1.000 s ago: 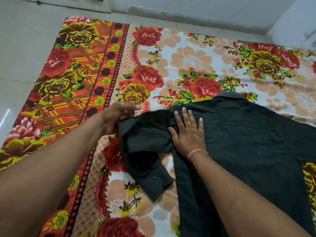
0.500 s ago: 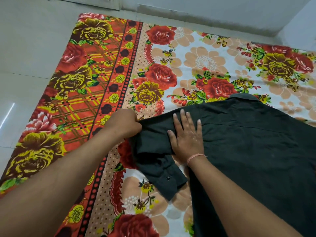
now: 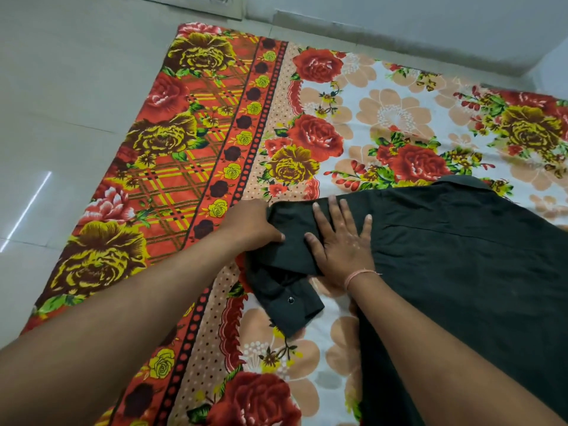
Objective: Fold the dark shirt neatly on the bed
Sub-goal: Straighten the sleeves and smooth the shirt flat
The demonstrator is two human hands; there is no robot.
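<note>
Dark shirt (image 3: 461,256) lies flat on the floral bedsheet (image 3: 384,112), filling the right and lower-right of the view and running off the frame edge. Its collar (image 3: 461,181) is at the far edge, pointing away from the person. The shirt's left sleeve (image 3: 285,241) is doubled back near the shoulder and bunched. The cuff (image 3: 292,309) trails toward the camera onto the sheet, with one shiny button (image 3: 290,300) showing on it.

Left hand (image 3: 252,226) is at the outer fold of the sleeve with fingers curled around the cloth edge and the thumb lying on top of the fabric, so it grips the sleeve. The fingertips are tucked under and hidden.

Right hand (image 3: 341,244) is just beside it, palm down on the shirt's shoulder area, fingers straight and spread. It presses the fabric flat and holds nothing. The heel of the palm sits at the shirt's side edge, above the cuff. A thin pink thread band (image 3: 359,275) is on the right wrist.

Both forearms come in from the bottom of the frame. The sheet has an orange plaid border (image 3: 172,179) on the left with red and yellow roses. Pale floor tiles (image 3: 61,103) lie left of the sheet, and a light wall (image 3: 399,13) is at the top.
</note>
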